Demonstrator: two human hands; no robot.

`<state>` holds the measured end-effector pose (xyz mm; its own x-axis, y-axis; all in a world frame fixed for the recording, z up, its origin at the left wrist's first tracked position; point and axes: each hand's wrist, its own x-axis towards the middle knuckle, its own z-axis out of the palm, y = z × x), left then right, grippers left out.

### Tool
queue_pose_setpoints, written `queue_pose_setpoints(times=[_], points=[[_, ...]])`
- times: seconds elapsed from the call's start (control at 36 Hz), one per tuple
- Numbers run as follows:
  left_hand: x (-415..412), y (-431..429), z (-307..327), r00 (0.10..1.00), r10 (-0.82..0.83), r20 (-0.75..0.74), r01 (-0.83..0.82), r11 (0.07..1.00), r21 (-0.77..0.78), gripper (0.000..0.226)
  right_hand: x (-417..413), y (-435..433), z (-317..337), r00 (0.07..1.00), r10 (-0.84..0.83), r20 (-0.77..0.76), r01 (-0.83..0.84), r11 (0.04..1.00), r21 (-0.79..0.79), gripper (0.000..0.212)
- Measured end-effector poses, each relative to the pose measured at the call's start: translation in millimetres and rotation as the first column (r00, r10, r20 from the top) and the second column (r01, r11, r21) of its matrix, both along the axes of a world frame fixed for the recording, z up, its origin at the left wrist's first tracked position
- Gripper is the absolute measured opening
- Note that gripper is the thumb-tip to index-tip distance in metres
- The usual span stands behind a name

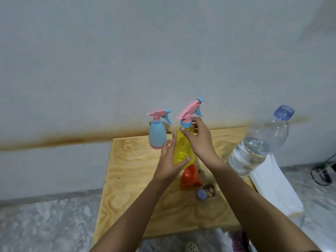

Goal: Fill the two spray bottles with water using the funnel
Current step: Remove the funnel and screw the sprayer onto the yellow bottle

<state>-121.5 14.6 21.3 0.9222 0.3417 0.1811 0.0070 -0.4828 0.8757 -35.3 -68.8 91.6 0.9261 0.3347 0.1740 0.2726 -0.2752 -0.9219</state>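
Both spray bottles unfilled so far. Mid-frame: left hand cupping yellow spray bottle, right hand pinching its blue collar. Orange funnel untouched below, water bottle waiting right.

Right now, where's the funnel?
In the head view, the orange funnel lies on its side on the wooden board, just in front of the yellow spray bottle, between the person's forearms, with a small blue cap nearer the camera.
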Motion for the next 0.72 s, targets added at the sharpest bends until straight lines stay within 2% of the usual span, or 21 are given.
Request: queue_pose_setpoints(times=[0.11, 0.17, 0.25, 0.31, 0.36, 0.47, 0.64, 0.72], points=[[40.8, -10.6, -0.5, 0.999, 0.014, -0.052, -0.015, 1.0, -0.011, 0.087, 26.4, -6.5, -10.1, 0.989, -0.11, 0.096, 0.117, 0.991, -0.06, 0.027], [58.8, -14.9, -1.8, 0.999, 0.003, -0.037, -0.002, 1.0, 0.024, 0.088, 39.8, -8.7, -16.7, 0.98, -0.168, 0.104, 0.176, 0.982, -0.074, 0.027], [86.5, -15.9, -2.2, 0.998, -0.034, -0.057, 0.034, 0.999, -0.011, 0.085, 60.4, -10.1, -27.1, 0.961, -0.241, 0.137, 0.247, 0.968, -0.034, 0.027], [107.4, -11.7, -9.1, 0.998, -0.054, -0.032, 0.055, 0.998, 0.034, 0.085, 73.6, -8.6, -32.9, 0.951, -0.285, 0.119, 0.289, 0.957, -0.016, 0.027], [123.6, -7.7, -18.8, 0.997, -0.06, -0.039, 0.06, 0.998, -0.002, 0.085, 86.7, -6.7, -39.9, 0.944, -0.311, 0.108, 0.315, 0.949, -0.028, 0.029], [147.4, 0.2, -40.2, 0.996, -0.069, -0.049, 0.067, 0.996, -0.056, 0.084, 111.2, -6.5, -56.1, 0.944, -0.263, 0.197, 0.282, 0.957, -0.074, 0.037], [166.6, 13.3, -46.7, 0.994, -0.09, -0.055, 0.086, 0.993, -0.079, 0.077, 128.3, -3.5, -73.3, 0.98, -0.13, 0.154, 0.144, 0.986, -0.084, 0.054], [173.4, 17.0, -45.9, 0.993, -0.114, -0.016, 0.113, 0.992, -0.046, 0.073, 131.8, -3.3, -82.1, 0.985, -0.123, 0.122, 0.135, 0.986, -0.097, 0.058]])
